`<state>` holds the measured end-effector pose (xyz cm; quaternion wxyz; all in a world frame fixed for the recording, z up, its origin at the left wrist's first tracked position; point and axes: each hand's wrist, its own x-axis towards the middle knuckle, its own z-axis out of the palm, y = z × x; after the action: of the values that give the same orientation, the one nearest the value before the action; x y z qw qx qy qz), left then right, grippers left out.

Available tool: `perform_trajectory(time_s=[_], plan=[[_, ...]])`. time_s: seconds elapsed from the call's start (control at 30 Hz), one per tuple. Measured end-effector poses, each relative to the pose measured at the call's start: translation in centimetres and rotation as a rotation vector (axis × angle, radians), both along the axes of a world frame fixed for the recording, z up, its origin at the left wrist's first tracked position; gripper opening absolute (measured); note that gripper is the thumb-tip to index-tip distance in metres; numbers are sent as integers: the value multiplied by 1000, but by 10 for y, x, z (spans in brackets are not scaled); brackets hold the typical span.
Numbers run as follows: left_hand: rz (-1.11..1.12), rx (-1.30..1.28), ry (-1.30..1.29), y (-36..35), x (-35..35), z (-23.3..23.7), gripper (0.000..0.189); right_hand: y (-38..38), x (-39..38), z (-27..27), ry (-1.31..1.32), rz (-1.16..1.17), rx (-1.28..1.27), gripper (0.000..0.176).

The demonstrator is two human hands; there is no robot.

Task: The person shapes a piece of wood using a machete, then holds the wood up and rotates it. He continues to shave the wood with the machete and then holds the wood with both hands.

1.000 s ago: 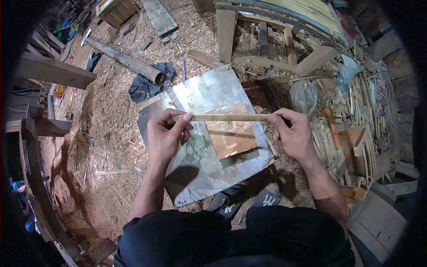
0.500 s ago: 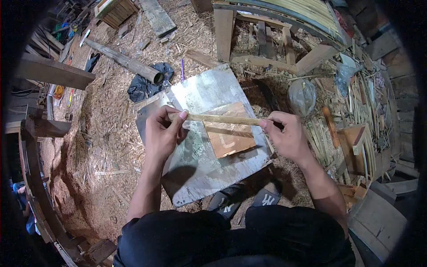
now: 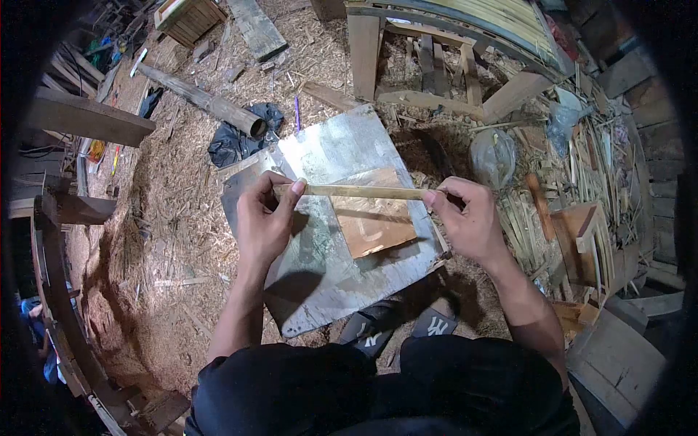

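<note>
A thin, narrow wooden strip (image 3: pixel 367 192) spans between my two hands, held up nearly level. My left hand (image 3: pixel 267 211) pinches its left end between thumb and fingers. At the other end, my right hand (image 3: pixel 465 214) grips it the same way. Below the strip, a square piece of brown board (image 3: pixel 374 225) with a pale mark lies on a larger grey-white board (image 3: pixel 313 298). The strip's shadow falls across the brown piece.
Wood shavings (image 3: pixel 174 247) cover the floor. A tube (image 3: pixel 211 102) and a black plastic bag (image 3: pixel 233 142) lie beyond the board. A wooden frame (image 3: pixel 367 58) stands at the upper right. Thin strips (image 3: pixel 582 189) and a clear plastic bag (image 3: pixel 494 156) are on the right.
The strip has tilted slightly, its right end rising a little with my right hand. Both hands keep their hold, and the boards stay in place.
</note>
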<state>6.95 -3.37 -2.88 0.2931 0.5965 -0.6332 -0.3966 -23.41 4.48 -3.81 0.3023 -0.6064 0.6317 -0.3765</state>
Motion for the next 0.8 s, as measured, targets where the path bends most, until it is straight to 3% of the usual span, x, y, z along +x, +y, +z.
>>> perform_trajectory(time_s=[0.27, 0.4, 0.53, 0.63, 0.8], plan=[[83, 235, 497, 0, -4, -1, 19, 0, -6, 7, -329, -34, 265, 25], [33, 292, 384, -2, -1, 1, 21, -2, -8, 3, -387, -34, 209, 25], [-36, 291, 412, 0, 0, -1, 20, -2, -8, 3, -518, -18, 226, 25], [54, 305, 503, 0, 0, -4, 20, -2, -10, 1, -637, 0, 245, 25], [39, 292, 522, -1, -1, -3, 22, -2, -5, 2, -640, -15, 260, 28]])
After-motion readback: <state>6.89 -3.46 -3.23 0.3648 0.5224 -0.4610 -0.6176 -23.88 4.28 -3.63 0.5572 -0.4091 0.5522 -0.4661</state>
